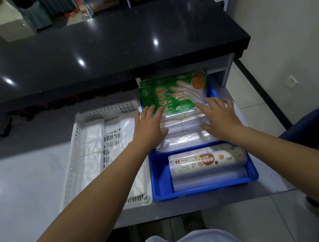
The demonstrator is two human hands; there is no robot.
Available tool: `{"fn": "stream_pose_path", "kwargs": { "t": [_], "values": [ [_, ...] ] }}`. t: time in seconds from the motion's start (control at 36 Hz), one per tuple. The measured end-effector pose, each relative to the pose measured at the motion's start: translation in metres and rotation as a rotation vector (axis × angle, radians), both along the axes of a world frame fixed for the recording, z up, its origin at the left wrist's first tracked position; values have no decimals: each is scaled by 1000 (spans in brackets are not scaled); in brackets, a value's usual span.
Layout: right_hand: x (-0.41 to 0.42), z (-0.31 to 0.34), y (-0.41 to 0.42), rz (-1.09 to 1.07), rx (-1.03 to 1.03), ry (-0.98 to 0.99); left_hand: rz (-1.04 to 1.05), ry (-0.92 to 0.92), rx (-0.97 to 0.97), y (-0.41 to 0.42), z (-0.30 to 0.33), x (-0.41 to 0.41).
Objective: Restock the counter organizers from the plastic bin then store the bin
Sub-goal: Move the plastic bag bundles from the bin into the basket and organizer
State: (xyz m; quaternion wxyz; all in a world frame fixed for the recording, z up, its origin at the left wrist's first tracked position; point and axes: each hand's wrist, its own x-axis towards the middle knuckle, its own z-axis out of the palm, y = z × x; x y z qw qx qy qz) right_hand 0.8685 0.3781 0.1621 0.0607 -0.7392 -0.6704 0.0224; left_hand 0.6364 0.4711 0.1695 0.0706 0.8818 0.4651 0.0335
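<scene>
Bare forearms reach forward over grey lower counter (35,189). Blue plastic bin (161,186), glossy, rectangular, raised rim, sits on counter's right part, just beside white perforated tray (75,136) holding thin white bags. Near end of bin: two clear film rolls (208,166), cylindrical. Far end: green glove packets (173,92) leaning upright. Left hand (148,124) and right hand (219,116), fingers spread flat, press crinkly clear bag stacks (182,126) mid-bin. Black speckled upper counter (100,48) overhangs bin's far edge.

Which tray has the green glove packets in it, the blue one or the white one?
The blue tray, on the right. The green glove packets stand at its far end; the white tray holds only plastic bags.
</scene>
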Motion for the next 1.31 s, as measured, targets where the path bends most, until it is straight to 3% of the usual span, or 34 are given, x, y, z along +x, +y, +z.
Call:
{"fn": "stream_pose_path", "kwargs": {
  "t": [0.19,0.39,0.58,0.72,0.92,1.06,1.19,1.31],
  "values": [
    [-10,7,-15,-37,-16,64,116,-145,-43,-26,-5,-36],
    [-14,10,-10,-98,-108,16,196,-115,-100,-46,-18,-72],
    [-48,33,-6,-13,-78,30,211,-163,-139,-58,-5,-77],
    [-109,52,-20,94,-47,181,305,-306,-154,-88,6,-105],
    [-232,56,-52,312,-118,367,552,-413,-164,-159,2,-205],
    [-327,48,-70,522,-211,451,842,-412,-157,-219,-10,-303],
    [-406,39,-81,683,-308,407,1121,-377,-199,-271,-22,-382],
    [-479,31,-90,845,-402,316,1343,-449,-250,-318,-35,-441]
  ]
}}
